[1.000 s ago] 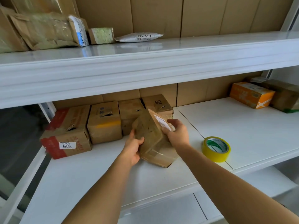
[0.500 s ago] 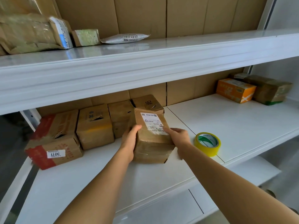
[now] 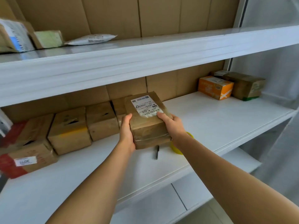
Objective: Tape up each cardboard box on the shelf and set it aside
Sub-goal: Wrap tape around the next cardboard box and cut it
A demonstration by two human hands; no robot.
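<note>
- Item: taped cardboard box (image 3: pixel 149 126), brown, white shipping label (image 3: pixel 145 107) on its top face. Location: held above the middle shelf (image 3: pixel 226 120), near its front, label up.
- My left hand (image 3: pixel 127 135): clasped on the box's left side, thumb up at the top edge, fingers hidden underneath.
- My right hand (image 3: pixel 174 125): clasped on the box's right side, thumb lying on the label's near right corner.
- Yellow tape roll (image 3: pixel 176 147): on the shelf just beside the box, mostly hidden behind my right wrist.
- Dark pen-like tool (image 3: pixel 157 151): lying on the shelf below the box's near edge; I cannot tell exactly what it is.
- Row of brown boxes (image 3: pixel 102 120): far left of the shelf, against the cardboard backing, several with torn tops.
- Red-and-brown box (image 3: pixel 24 160): leftmost, white sticker on its near face.
- Orange box (image 3: pixel 215 87) and dark taped box (image 3: pixel 246 85): far right of the shelf, side by side, well apart from the held box.
- Upper shelf (image 3: pixel 161 50): parcels and a white mailer bag (image 3: pixel 92 39) at the left.
</note>
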